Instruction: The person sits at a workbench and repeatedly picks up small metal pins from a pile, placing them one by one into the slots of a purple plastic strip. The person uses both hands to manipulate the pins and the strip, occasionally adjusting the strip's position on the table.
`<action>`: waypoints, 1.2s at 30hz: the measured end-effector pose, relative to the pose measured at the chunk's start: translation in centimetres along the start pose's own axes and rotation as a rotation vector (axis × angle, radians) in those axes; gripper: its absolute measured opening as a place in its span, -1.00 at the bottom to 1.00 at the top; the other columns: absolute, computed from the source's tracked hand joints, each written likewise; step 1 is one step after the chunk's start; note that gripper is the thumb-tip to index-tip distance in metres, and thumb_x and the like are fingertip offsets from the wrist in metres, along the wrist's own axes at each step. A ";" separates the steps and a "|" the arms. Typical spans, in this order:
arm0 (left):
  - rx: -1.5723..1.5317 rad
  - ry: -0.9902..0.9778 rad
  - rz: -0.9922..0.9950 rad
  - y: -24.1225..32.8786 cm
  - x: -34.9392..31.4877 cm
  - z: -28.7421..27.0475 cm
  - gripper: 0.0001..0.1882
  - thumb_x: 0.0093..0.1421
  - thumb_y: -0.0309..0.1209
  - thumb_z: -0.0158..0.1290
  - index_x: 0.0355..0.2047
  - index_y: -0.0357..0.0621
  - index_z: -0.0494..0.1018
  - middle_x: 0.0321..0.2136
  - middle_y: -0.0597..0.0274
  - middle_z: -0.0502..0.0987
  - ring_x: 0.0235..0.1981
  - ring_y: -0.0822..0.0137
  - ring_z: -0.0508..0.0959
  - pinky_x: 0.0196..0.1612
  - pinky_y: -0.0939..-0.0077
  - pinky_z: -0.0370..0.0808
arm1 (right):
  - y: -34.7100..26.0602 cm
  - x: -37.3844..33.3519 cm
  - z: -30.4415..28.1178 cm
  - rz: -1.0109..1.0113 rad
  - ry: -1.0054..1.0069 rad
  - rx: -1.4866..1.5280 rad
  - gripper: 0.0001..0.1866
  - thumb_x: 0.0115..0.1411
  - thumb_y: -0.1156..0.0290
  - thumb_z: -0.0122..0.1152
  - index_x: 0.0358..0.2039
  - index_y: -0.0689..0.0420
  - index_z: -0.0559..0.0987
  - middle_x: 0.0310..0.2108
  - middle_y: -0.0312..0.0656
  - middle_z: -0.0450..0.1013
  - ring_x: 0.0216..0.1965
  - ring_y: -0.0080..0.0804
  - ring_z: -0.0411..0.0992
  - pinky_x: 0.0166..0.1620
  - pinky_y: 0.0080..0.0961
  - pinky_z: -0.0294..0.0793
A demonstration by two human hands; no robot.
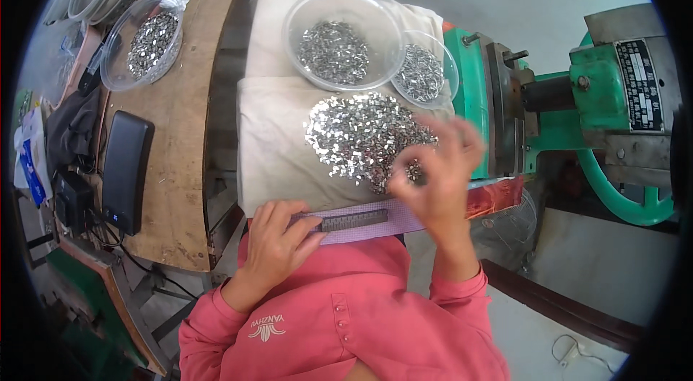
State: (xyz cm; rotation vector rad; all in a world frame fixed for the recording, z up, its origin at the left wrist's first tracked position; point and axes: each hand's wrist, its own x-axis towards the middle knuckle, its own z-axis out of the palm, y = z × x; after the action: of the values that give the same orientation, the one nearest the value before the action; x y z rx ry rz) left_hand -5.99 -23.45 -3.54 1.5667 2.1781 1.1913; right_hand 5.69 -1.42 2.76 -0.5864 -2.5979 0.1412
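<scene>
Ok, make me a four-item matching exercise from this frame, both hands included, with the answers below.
1. Left hand
2. Right hand
3. Heap of shiny pieces
4. Black rectangular device

A. Spread on the beige cloth
B. Lying on the wooden table
C. At one end of the dark strip
D. Blurred, at the heap's right side

Pairs: 1-C, 2-D, 3-A, 4-B

From the wearer's head, the left hand (280, 240), right hand (442, 182) and beige cloth (274, 143) are viewed steeply downward, at close range, through a fisheye lens.
</scene>
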 end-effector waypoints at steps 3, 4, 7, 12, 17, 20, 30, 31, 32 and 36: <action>0.012 0.008 0.010 0.0 0.5 0.0 -0.68 -0.15 -0.44 0.38 -0.32 -0.13 0.58 -0.26 0.17 0.50 -0.25 0.13 0.47 -0.21 0.28 0.38 | 3.1 2.7 -0.8 0.041 0.235 -0.203 -0.83 -0.18 0.43 0.43 -0.53 -0.03 0.60 -0.03 -0.30 0.52 0.15 -0.03 0.20 0.19 -0.14 0.09; 0.014 0.009 0.018 -0.1 0.9 0.2 -0.68 -0.13 -0.44 0.37 -0.32 -0.14 0.58 -0.26 0.17 0.50 -0.25 0.13 0.47 -0.21 0.28 0.38 | 4.4 3.6 -0.5 0.045 0.238 -0.232 -0.84 -0.15 0.43 0.43 -0.51 -0.03 0.62 -0.05 -0.30 0.52 0.15 -0.05 0.21 0.18 -0.14 0.10; 0.019 -0.042 0.026 0.0 1.4 -0.1 -0.69 -0.11 -0.44 0.36 -0.31 -0.15 0.58 -0.26 0.19 0.51 -0.24 0.14 0.47 -0.21 0.28 0.37 | 5.7 4.3 0.8 0.041 0.207 -0.276 -0.86 -0.07 0.41 0.44 -0.44 -0.04 0.67 -0.09 -0.33 0.54 0.14 -0.09 0.23 0.15 -0.16 0.13; -0.091 0.007 -0.023 -0.6 1.9 -0.6 -0.75 -0.03 -0.52 0.31 -0.30 -0.19 0.58 -0.28 0.16 0.52 -0.29 0.10 0.51 -0.25 0.29 0.44 | 2.9 1.3 1.9 0.029 0.065 0.012 -0.83 -0.02 0.42 0.44 -0.35 -0.06 0.69 -0.10 -0.38 0.54 0.11 -0.13 0.26 0.13 -0.20 0.16; -0.005 0.104 -0.048 -0.6 3.8 0.8 -0.79 0.01 -0.55 0.28 -0.30 -0.20 0.57 -0.31 0.14 0.50 -0.33 0.11 0.53 -0.31 0.31 0.47 | -2.0 -3.5 3.3 -0.032 -0.095 0.114 -0.73 -0.03 0.37 0.46 -0.25 -0.18 0.72 -0.02 -0.38 0.50 0.14 -0.14 0.25 0.16 -0.23 0.09; 0.058 0.109 -0.093 -0.2 4.8 1.5 -0.81 0.01 -0.55 0.28 -0.33 -0.19 0.57 -0.34 0.17 0.49 -0.32 0.13 0.54 -0.31 0.30 0.47 | -2.1 -4.8 3.6 0.016 -0.127 0.115 -0.78 -0.02 0.37 0.45 -0.30 -0.16 0.73 -0.01 -0.37 0.50 0.17 -0.13 0.23 0.17 -0.22 0.06; 0.110 0.126 -0.052 0.6 4.8 1.3 -0.84 -0.04 -0.56 0.27 -0.42 -0.15 0.53 -0.41 0.23 0.48 -0.42 0.16 0.55 -0.39 0.29 0.46 | -2.4 -3.5 4.1 -0.035 -0.082 0.142 -0.86 -0.01 0.33 0.44 -0.38 -0.13 0.70 -0.02 -0.39 0.49 0.17 -0.14 0.22 0.14 -0.20 0.07; 0.133 0.121 -0.032 0.6 4.5 1.1 -0.83 -0.05 -0.56 0.27 -0.42 -0.15 0.53 -0.41 0.22 0.48 -0.43 0.16 0.55 -0.39 0.29 0.46 | -2.7 -3.4 4.3 -0.047 -0.096 0.136 -0.87 -0.01 0.32 0.44 -0.39 -0.12 0.69 -0.02 -0.39 0.49 0.17 -0.15 0.22 0.14 -0.20 0.07; 0.157 0.117 -0.013 0.6 4.3 0.8 -0.82 -0.06 -0.56 0.27 -0.42 -0.15 0.54 -0.41 0.22 0.48 -0.43 0.15 0.55 -0.40 0.29 0.46 | -2.8 -3.3 4.4 -0.060 -0.110 0.131 -0.88 -0.02 0.32 0.44 -0.41 -0.12 0.68 -0.02 -0.40 0.48 0.17 -0.15 0.22 0.14 -0.20 0.07; 0.129 0.121 0.030 1.0 3.0 -0.4 -0.81 -0.08 -0.55 0.28 -0.41 -0.14 0.55 -0.40 0.21 0.49 -0.45 0.16 0.54 -0.42 0.30 0.46 | -3.1 -2.6 4.2 -0.047 -0.141 0.133 -0.89 -0.04 0.29 0.45 -0.47 -0.09 0.67 -0.02 -0.39 0.48 0.19 -0.16 0.21 0.14 -0.14 0.05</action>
State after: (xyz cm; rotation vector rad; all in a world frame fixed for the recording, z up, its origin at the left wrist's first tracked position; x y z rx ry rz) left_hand -6.77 -20.94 -1.74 1.6212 2.3592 1.2066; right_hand 4.64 -5.31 -1.40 -0.4830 -2.7093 0.3486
